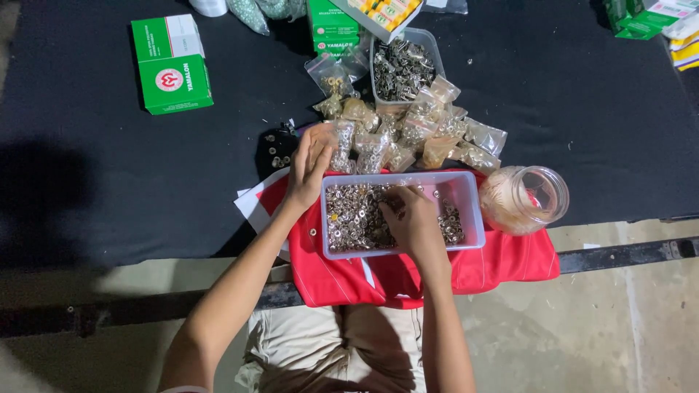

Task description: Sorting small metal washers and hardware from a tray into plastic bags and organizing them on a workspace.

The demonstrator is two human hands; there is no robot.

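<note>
In the clear plastic tray at the near table edge, the right hand is sunk palm-down into a bed of small metal eyelets, fingers curled among the pieces; whether anything is pinched between them cannot be told, as the fingertips are buried. The tray's long axis runs left to right across the view, and the right hand sits just right of its middle, so most of the loose eyelets lie to that hand's left. The left hand is raised just beyond the tray's far-left corner, fingers loosely bent around a small clear bag of eyelets, which it appears to hold upright. Both forearms reach forward from the bottom of the frame, the left angled inward, the right nearly straight.

The tray rests on a folded red cloth over white paper. Beyond it lies a heap of filled small bags, then 1 deeper clear tub of metal fittings. A clear jar lies on its side just right of the tray. A green and white box sits well apart on the black tabletop, far left.
</note>
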